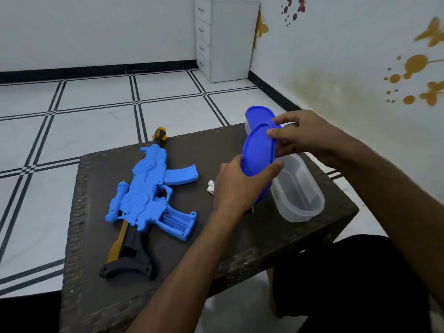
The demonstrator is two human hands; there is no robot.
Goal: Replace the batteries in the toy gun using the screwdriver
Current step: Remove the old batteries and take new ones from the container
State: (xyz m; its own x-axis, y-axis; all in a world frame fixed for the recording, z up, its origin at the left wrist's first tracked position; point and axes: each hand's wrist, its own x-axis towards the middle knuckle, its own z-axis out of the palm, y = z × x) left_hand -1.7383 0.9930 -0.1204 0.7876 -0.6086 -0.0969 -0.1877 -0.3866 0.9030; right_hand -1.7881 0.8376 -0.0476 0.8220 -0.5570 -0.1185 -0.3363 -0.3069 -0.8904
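Woven table point(101, 296); both hands point(236, 186) grip oval lid point(258, 152).

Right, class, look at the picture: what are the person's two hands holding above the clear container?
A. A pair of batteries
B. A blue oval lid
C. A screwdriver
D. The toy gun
B: both the left hand and the right hand grip the blue oval lid, tilted over the clear container, while the toy gun lies untouched on the table.

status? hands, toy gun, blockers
Left hand and right hand both grip blue lid. Toy gun untouched on table. Screwdriver not visible.
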